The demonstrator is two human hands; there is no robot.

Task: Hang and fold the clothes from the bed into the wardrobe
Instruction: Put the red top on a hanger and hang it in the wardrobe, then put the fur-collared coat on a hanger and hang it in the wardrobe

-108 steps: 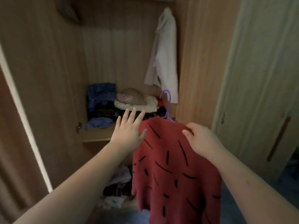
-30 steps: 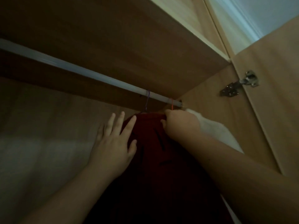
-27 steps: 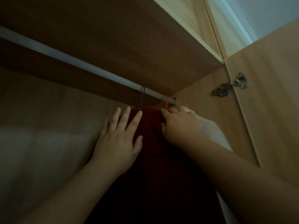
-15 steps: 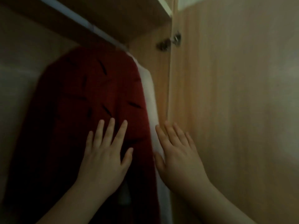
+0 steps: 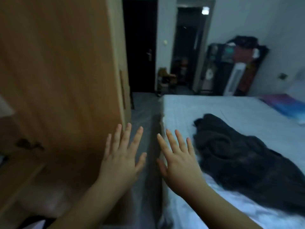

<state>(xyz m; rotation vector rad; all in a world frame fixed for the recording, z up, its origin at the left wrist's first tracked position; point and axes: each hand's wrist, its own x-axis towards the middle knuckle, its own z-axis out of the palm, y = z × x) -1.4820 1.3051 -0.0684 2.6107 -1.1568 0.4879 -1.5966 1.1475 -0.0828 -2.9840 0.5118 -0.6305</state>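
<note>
A dark, crumpled garment [image 5: 244,156] lies on the pale bed [image 5: 222,111] at the right. The wooden wardrobe door [image 5: 62,76] fills the left side. My left hand [image 5: 122,159] is held out flat with fingers spread, in front of the door's edge, holding nothing. My right hand [image 5: 178,161] is also flat and spread, over the bed's near corner, just left of the dark garment and apart from it. The red top and the wardrobe's inside are out of view.
A narrow strip of grey floor [image 5: 145,116] runs between wardrobe and bed. Two dark doorways [image 5: 140,45] stand at the back. A cluttered dark rack [image 5: 236,66] with a white tower fan stands against the far wall. A coloured pillow [image 5: 285,103] lies at the bed's far right.
The red top went onto the rail on its hanger and both hands let go of it. My view has swung right from the wardrobe interior to the bed, hands still raised and empty.
</note>
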